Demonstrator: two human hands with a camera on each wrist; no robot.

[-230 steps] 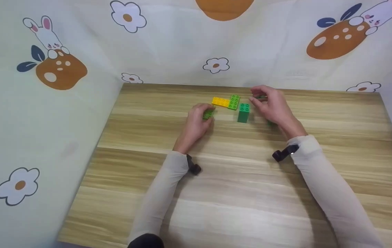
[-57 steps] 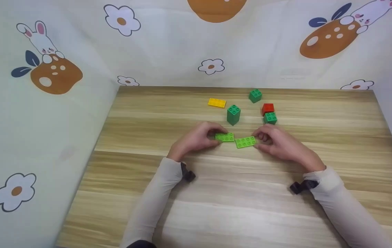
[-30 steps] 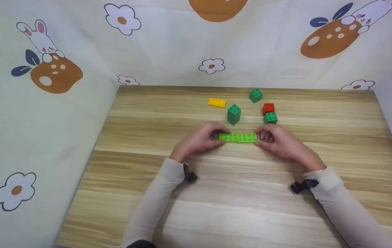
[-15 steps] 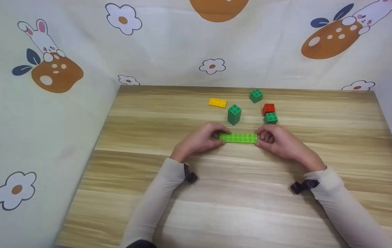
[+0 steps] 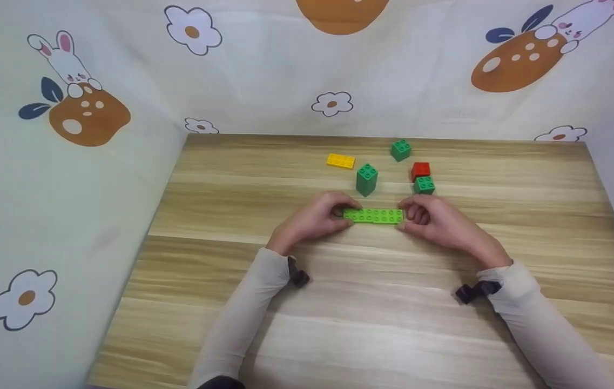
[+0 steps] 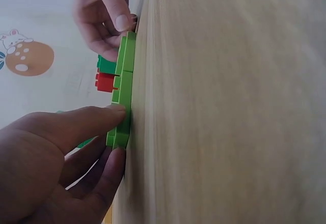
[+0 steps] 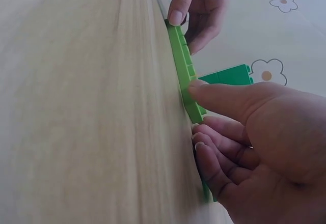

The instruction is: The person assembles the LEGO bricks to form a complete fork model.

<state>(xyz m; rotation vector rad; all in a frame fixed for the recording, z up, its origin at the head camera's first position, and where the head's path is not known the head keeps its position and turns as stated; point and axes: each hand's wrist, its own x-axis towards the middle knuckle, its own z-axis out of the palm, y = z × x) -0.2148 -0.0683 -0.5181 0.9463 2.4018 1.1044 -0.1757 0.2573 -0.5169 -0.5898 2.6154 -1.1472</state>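
Note:
Two flat light green toy building bricks lie end to end in a row on the wooden table, studs up. My left hand (image 5: 315, 219) pinches the left light green brick (image 5: 359, 216) between thumb and fingers at its outer end. The right light green brick (image 5: 388, 216) is pinched the same way by my right hand (image 5: 444, 224). Seen from the left wrist, the left brick (image 6: 123, 117) meets the right brick (image 6: 128, 53) at a thin seam. The right wrist view shows my right thumb (image 7: 214, 92) along the right brick's side.
Behind the row stands a tall dark green brick stack (image 5: 366, 181). A flat yellow brick (image 5: 341, 161) lies farther back left, a dark green brick (image 5: 400, 150) back right. A red brick (image 5: 420, 170) sits against another green brick (image 5: 424, 185) just beyond my right hand.
Both hands came forward from the back with the light green bricks. Those stood slightly apart, the right one tilted; now they are aligned end to end. Over the last second, hardly anything moved.

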